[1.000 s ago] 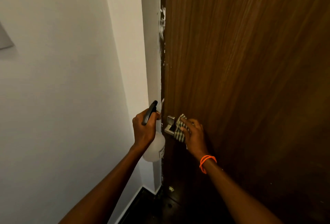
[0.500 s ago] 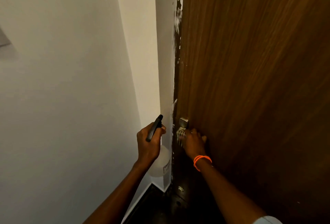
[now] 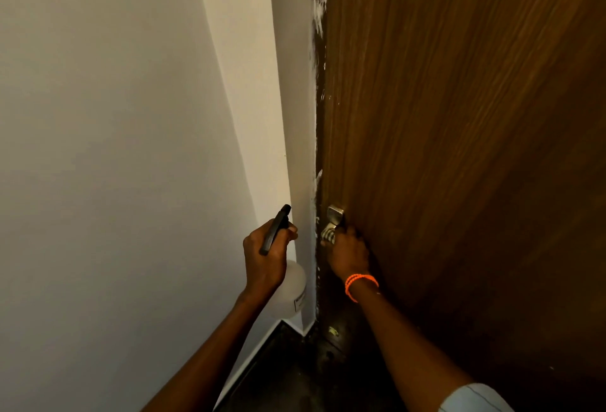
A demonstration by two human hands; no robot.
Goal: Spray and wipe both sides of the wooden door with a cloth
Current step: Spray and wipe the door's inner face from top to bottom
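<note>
The wooden door [image 3: 459,149] fills the right of the view, its metal handle [image 3: 335,214] at its left edge. The right hand [image 3: 349,252] presses the striped cloth [image 3: 328,235] just below the handle, fingers curled round it. Left of the handle, the left hand [image 3: 265,259] grips the spray bottle [image 3: 290,293] by its neck.

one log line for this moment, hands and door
left hand: grips spray bottle | right hand: holds cloth at door handle | wooden door: shut against frame
</note>
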